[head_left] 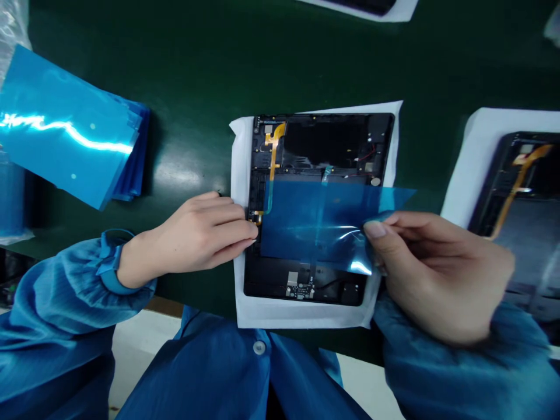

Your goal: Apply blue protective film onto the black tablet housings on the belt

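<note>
An opened tablet [306,283] lies on a white sheet [280,315], its circuit boards and orange flex cable [274,151] exposed. Over its middle and lower part spreads a see-through blue film [315,219], reaching past the tablet's right edge. My right hand [437,268] pinches the film's right side between thumb and forefinger, lifting it there. My left hand [205,230] is closed at the tablet's left edge, fingers curled together with the tips touching the frame near the cable's lower end. What lies beneath those fingertips is hidden.
A stack of blue film sheets [65,128] lies at the left, near clear plastic wrapping [13,29]. Another opened tablet [520,204] rests on white sheeting at the right. Part of a further dark device [371,4] shows at the top edge. The dark green table [196,70] lies underneath.
</note>
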`<state>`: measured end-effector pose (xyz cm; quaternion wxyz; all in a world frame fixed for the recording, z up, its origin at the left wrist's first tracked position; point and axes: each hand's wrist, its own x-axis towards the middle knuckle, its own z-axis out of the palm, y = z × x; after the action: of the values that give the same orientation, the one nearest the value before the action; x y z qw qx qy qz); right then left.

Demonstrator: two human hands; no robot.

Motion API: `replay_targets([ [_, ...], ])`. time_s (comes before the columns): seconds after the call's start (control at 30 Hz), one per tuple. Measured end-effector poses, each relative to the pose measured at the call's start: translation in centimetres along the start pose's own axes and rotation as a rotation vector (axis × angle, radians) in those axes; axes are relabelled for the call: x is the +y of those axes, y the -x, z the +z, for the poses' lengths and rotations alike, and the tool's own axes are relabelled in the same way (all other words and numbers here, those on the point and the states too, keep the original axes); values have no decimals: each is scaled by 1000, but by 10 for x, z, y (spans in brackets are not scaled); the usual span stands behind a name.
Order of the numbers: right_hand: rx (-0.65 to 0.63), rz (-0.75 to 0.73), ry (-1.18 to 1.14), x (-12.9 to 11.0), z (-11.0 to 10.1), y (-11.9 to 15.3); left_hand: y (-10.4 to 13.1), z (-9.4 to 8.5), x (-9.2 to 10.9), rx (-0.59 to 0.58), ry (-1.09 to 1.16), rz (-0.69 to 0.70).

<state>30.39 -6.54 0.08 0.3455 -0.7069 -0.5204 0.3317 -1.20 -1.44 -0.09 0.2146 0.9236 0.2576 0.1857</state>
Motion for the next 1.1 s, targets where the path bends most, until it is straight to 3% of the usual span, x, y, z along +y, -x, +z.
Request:
replay_targets([
  [0.47, -24, -22, 46, 0, -2, -3, -1, -3, 4, -13, -12, -10],
  [1.1, -75, 56, 15, -7, -1, -9, -2, -5, 5, -18, -17, -21],
])
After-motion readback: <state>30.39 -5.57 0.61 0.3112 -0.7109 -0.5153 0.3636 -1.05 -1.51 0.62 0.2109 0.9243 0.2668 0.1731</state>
